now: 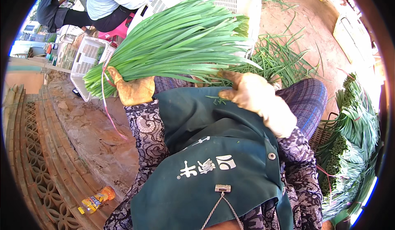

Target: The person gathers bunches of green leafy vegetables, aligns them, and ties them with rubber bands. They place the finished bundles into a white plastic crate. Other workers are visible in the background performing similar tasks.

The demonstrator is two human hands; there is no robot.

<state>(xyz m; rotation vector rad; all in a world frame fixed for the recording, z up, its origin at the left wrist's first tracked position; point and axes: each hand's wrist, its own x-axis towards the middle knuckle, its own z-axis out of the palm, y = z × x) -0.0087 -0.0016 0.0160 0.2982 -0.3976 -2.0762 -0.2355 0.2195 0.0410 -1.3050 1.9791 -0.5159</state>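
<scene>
A large bundle of green Chinese chives [179, 42] lies across the upper middle, its stem ends at the left and leaf tips fanned to the right. My left hand [132, 88], in a yellowed work glove, grips it near the stem ends, beside a pink-and-white tie ribbon [103, 82] that loops the stems and hangs down. My right hand [259, 97], gloved too, is at the lower leaf tips with thumb and forefinger apart; whether it pinches a leaf cannot be told. Short cut bits of leaf lie on the dark green apron [197, 103] near its thumb.
A white plastic crate [254, 20] stands behind the bundle, a smaller one [77, 75] at left. Loose leaves [280, 57] litter the floor. Tied chive bundles [348, 156] are piled at right. A drink bottle [97, 200] lies lower left. Other people sit at upper left, one on a pink stool.
</scene>
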